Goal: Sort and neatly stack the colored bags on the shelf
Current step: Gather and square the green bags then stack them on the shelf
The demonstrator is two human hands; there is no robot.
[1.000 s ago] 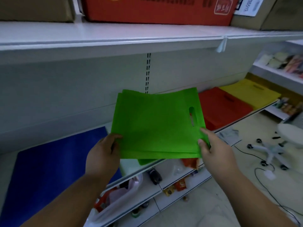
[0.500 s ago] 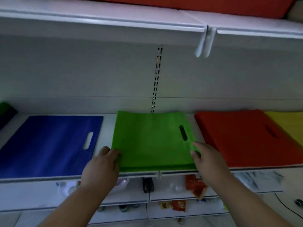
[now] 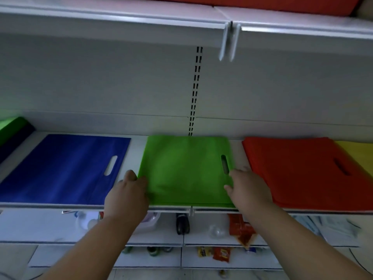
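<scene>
On the shelf (image 3: 133, 207), going from the left: at the far left edge a rolled or folded bundle of green and dark fabric (image 3: 12, 132) lies at an angle against the back panel. Next is the blue bag stack (image 3: 66, 168), flat, with its cut-out handle slot toward its right side. A strip of bare white shelf separates it from the green bag stack (image 3: 185, 170), which lies flat in the middle with its front edge at the shelf's front lip and its handle slot near its right edge. Another narrow gap, then the red bag stack (image 3: 302, 170), also flat with a slot on its right side, and past it the yellow bag stack (image 3: 359, 154), cut off by the frame edge; the red stack's right side touches or overlaps it.

The left hand (image 3: 127, 195) is at the green stack's left front corner, fingers (image 3: 131, 175) curled against its left edge with the thumb side on top of the fabric; whether they pinch it or only press against it I cannot tell. The right hand (image 3: 250, 188) is at the right edge, just below the handle slot, its fingers fairly straight and slightly apart, resting on the stack's right side.

The lower shelf (image 3: 60, 229) below holds small packets, a dark bottle and other blurred goods.
</scene>
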